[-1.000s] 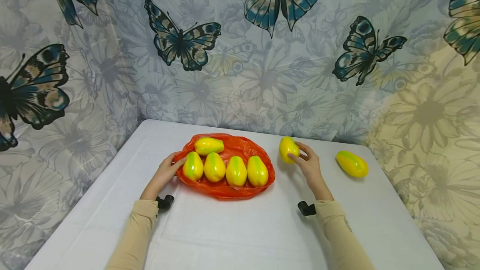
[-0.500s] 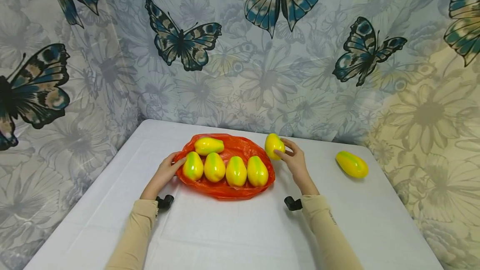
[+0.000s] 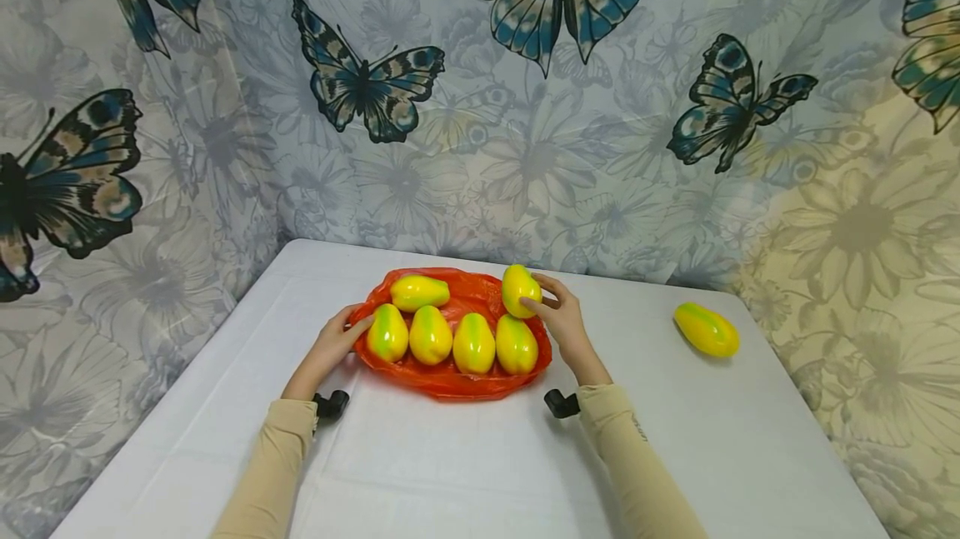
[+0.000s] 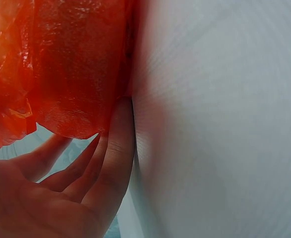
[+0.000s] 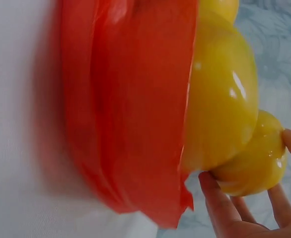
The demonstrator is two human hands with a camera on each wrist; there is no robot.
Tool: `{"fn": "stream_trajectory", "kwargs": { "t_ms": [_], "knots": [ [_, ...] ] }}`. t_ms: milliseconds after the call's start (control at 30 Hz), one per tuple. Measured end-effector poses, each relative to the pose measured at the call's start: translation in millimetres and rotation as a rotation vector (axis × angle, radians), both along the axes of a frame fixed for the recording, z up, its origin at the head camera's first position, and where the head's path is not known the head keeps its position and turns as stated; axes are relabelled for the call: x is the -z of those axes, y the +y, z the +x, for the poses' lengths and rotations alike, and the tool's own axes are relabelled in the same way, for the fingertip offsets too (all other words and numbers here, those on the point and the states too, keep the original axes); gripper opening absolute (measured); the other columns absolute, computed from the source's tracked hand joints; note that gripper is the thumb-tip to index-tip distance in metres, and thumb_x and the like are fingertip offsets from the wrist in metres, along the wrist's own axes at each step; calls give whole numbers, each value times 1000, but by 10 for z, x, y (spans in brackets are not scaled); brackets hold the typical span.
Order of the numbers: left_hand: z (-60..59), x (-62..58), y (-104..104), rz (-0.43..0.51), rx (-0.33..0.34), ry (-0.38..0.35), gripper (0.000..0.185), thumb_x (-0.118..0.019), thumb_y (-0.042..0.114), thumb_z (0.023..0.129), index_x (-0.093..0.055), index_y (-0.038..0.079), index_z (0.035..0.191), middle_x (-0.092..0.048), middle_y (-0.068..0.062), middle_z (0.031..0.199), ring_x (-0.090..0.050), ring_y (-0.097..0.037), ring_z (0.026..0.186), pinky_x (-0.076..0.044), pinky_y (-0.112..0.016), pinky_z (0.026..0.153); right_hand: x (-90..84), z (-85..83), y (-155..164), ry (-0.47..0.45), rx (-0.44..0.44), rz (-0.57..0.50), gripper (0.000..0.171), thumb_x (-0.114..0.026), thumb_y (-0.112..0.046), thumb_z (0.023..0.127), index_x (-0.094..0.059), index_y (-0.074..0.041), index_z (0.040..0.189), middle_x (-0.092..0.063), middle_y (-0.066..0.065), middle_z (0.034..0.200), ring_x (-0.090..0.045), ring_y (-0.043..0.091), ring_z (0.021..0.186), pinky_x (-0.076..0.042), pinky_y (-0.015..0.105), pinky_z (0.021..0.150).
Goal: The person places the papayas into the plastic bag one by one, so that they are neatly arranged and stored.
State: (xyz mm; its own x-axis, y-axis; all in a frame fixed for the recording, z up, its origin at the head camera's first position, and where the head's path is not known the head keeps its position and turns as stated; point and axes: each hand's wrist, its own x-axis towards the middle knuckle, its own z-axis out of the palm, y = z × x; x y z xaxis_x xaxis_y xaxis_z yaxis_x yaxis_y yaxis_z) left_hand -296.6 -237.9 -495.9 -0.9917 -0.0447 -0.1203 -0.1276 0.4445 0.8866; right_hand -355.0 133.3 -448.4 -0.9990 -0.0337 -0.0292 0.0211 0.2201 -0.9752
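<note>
My right hand [image 3: 563,319] holds a yellow-green papaya [image 3: 517,289] between thumb and fingers, over the right back part of an open red plastic bag [image 3: 472,385]. In the right wrist view, the held papaya [image 5: 257,163] appears partly behind another papaya [image 5: 220,94] in the bag. Several papayas lie in the bag: a front row, including one papaya [image 3: 473,344], and one papaya [image 3: 419,293] on its side behind. At the bag's left edge, my left hand [image 3: 332,347] grips the rim, thumb over it. The left wrist view shows its fingers [image 4: 115,148] against the bag's outside.
Another papaya [image 3: 707,329] lies alone on the right side of the white table [image 3: 420,464]. A cloth wall with butterflies and flowers [image 3: 480,181] stands close behind the table. Small black devices [image 3: 561,403] are strapped to both wrists.
My right hand has carried its papaya leftward, from the table beside the bag to over the bag's right back part. The left hand has stayed at the bag's left rim.
</note>
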Motion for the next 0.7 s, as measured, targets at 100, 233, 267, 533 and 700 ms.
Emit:
{"fn": "stream_trajectory", "kwargs": {
  "t_ms": [100, 233, 267, 533, 700],
  "knots": [
    [0, -3, 5, 8, -1, -2, 68, -48, 52, 99, -34, 7, 149, -45, -20, 145, -56, -29, 111, -54, -30, 84, -27, 19, -82, -1, -8, -16, 54, -71, -20, 89, -52, -17, 139, -47, 9, 146, -49, 34, 130, -43, 47, 109],
    [-3, -3, 10, 10, -3, 3, 67, -48, 51, 99, -35, 8, 148, -46, -20, 144, -56, -28, 110, -54, -28, 83, -50, 24, -179, -1, -23, -18, 53, -71, -19, 89, -52, -18, 139, -47, 8, 147, -50, 34, 130, -44, 47, 108],
    [-3, -3, 11, 10, -5, 5, 66, -48, 51, 99, -35, 8, 148, -46, -20, 144, -57, -27, 109, -54, -27, 82, -49, 17, -202, 1, -27, -18, 53, -71, -19, 89, -52, -17, 139, -47, 9, 147, -50, 35, 130, -44, 48, 107],
    [-1, -5, 10, 4, -1, 23, 65, -49, 48, 99, -36, 7, 148, -47, -21, 143, -58, -27, 109, -54, -28, 81, -39, -24, -341, -20, -66, -23, 54, -73, -20, 88, -53, -20, 139, -45, 6, 149, -46, 35, 134, -42, 50, 109],
    [4, 0, 10, -4, 0, 26, 66, -49, 48, 99, -36, 5, 147, -46, -22, 144, -58, -30, 112, -55, -31, 83, -46, -31, -431, -6, -87, -26, 54, -73, -20, 88, -54, -18, 138, -47, 6, 148, -45, 35, 136, -41, 48, 110]
  ]
}}
